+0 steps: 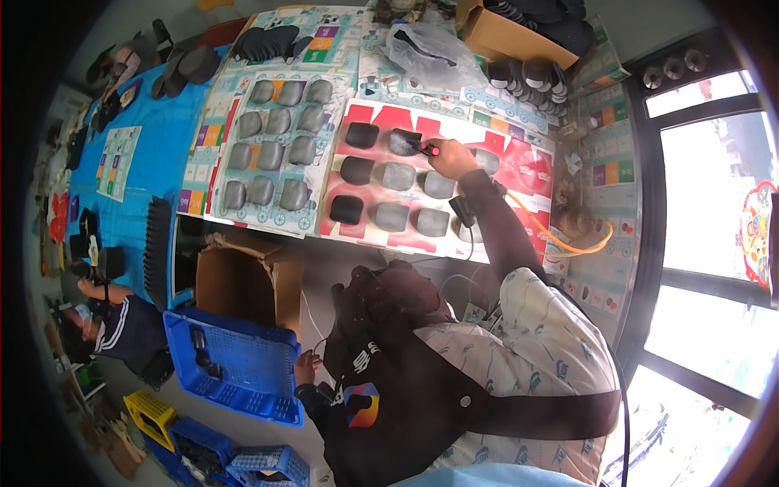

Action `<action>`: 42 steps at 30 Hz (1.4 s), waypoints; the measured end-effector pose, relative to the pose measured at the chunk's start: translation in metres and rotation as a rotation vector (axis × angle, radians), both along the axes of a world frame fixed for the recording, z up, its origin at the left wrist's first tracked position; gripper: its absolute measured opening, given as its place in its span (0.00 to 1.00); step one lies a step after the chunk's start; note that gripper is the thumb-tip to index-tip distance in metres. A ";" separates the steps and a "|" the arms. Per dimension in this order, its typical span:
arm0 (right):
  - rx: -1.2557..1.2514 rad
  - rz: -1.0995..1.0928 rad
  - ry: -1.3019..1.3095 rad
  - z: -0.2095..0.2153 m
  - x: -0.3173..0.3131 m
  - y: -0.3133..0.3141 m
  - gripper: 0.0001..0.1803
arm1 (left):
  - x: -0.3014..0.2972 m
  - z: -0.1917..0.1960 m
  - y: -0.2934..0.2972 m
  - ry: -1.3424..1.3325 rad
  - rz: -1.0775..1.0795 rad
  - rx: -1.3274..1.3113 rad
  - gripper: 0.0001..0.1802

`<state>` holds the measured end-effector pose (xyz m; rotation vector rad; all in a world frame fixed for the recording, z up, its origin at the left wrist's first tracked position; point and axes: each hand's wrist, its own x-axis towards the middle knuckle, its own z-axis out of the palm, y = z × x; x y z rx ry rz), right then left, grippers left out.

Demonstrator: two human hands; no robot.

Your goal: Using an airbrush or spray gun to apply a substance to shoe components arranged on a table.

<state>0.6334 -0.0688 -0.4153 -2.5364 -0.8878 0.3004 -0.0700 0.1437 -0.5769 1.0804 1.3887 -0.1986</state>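
Observation:
My right hand (453,159) is closed around a small dark tool with a red end (431,148), probably a spray gun; the fingers hide most of it. Its tip is over a curved pad (404,142) with a pale, mottled surface, in the far row on a red printed board (523,174). Black pads (347,209) form the left column there; paler grey pads (391,216) lie to their right. Low beside the right rim of a blue plastic crate (235,402), my left hand (307,367) hangs with fingers loosely apart and nothing visible in it.
An orange hose (560,241) curves right of my forearm. Another board holds several grey pads (272,152). Behind lie a clear plastic bag (430,57) and a cardboard box (507,32). An open carton (235,284) stands under the table. Another person (130,325) is at far left.

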 end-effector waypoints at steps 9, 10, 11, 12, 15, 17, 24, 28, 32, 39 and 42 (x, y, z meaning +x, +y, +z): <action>0.001 -0.108 0.086 0.029 -0.001 -0.013 0.15 | 0.007 0.003 -0.004 0.032 -0.063 0.012 0.16; -0.018 -0.122 0.092 0.032 0.001 -0.013 0.15 | 0.008 0.003 -0.003 0.001 -0.091 0.040 0.16; -0.035 -0.059 0.096 0.033 0.004 -0.014 0.15 | 0.010 0.004 -0.003 0.000 -0.066 0.029 0.16; -0.066 -0.019 0.108 0.034 0.009 -0.014 0.15 | 0.012 0.004 -0.003 0.041 -0.016 -0.017 0.16; -0.008 -0.013 0.195 0.033 0.033 -0.012 0.14 | 0.018 0.008 -0.004 0.059 -0.024 -0.015 0.17; -0.014 -0.018 0.155 0.031 0.060 -0.006 0.13 | 0.022 0.012 -0.005 0.046 -0.051 0.006 0.17; 0.044 -0.143 0.577 0.024 0.133 0.014 0.12 | 0.041 0.036 -0.007 0.136 -0.002 -0.110 0.18; -0.050 -0.108 0.691 0.023 0.158 0.021 0.10 | 0.055 0.051 -0.009 0.176 -0.079 -0.088 0.18; -0.043 -0.059 0.711 0.015 0.175 0.028 0.10 | 0.070 0.060 -0.009 0.188 -0.096 -0.071 0.19; 0.006 -0.074 0.912 -0.002 0.185 0.035 0.06 | 0.090 0.064 -0.013 0.201 -0.120 -0.052 0.19; -0.013 -0.062 0.834 -0.005 0.189 0.035 0.06 | 0.094 0.063 -0.012 0.182 -0.109 -0.077 0.18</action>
